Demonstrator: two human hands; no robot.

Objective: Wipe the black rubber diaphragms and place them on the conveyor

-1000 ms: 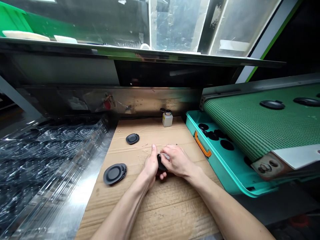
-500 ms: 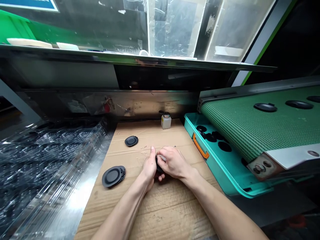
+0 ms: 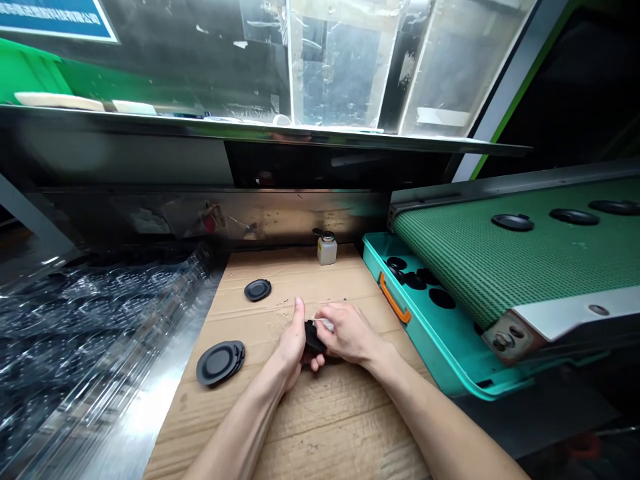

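My left hand [image 3: 293,343] grips a black round plastic part [image 3: 313,339], tilted up off the cardboard [image 3: 330,433]. Pinched in my right hand [image 3: 350,331] is a small white thing [image 3: 326,323], perhaps a cloth or swab, held against the part's upper edge. Fingers cover much of both. On the cardboard to the left lie a small stack of black round parts [image 3: 217,365] and, farther back, another black round part [image 3: 257,289].
A small white bottle [image 3: 327,249] stands at the back. On the right, a teal bin [image 3: 450,363] with an orange handle holds several black parts beneath a green conveyor belt [image 3: 500,260] carrying more. Clear plastic trays [image 3: 100,333] fill the left side; a metal shelf [image 3: 250,130] crosses above.
The black part in my left hand shows more of its face now, and the white thing in my right hand is more visible. The whole view has shifted slightly.
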